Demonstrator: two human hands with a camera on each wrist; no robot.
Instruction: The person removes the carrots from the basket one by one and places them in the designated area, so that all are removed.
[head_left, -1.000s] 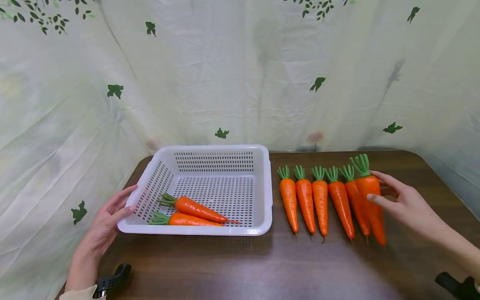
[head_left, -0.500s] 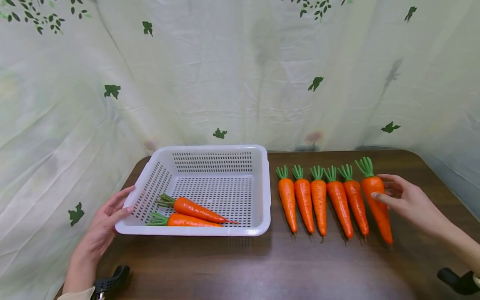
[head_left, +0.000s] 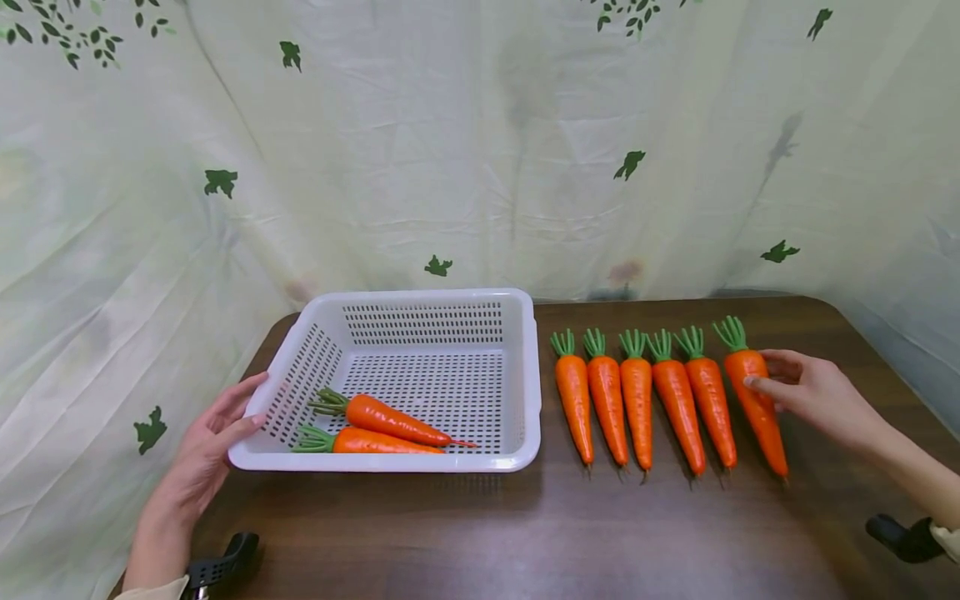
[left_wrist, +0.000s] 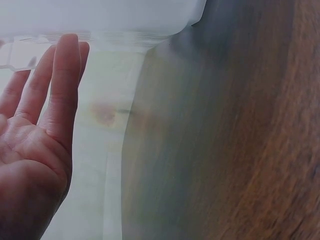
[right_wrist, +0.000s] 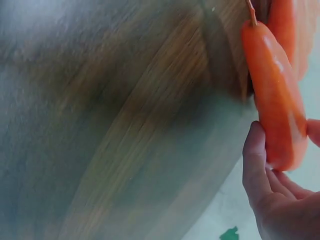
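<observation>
The right hand (head_left: 817,396) grips a tapered orange carrot with stubby green stalks (head_left: 761,421), its thumb on the near face and its fingers round the far side. That carrot stands at the right end of a row, stalks pointing away from the person and thin tip toward them; whether it rests fully on the surface, I cannot tell. To its left, five similar orange carrots (head_left: 637,408) lie side by side on the dark brown wood-grain surface (head_left: 480,537).

The left hand (head_left: 204,446) is at the left side of a white rectangular plastic basket with slotted walls (head_left: 397,462), its fingers nearly straight and fingertips touching it. Inside, near the front wall, lie two more orange carrots (head_left: 393,419), green stalks to the left. Behind everything hangs a pale curtain printed with dark green leaves (head_left: 450,133). Black bands (head_left: 213,569) show at both wrists.
</observation>
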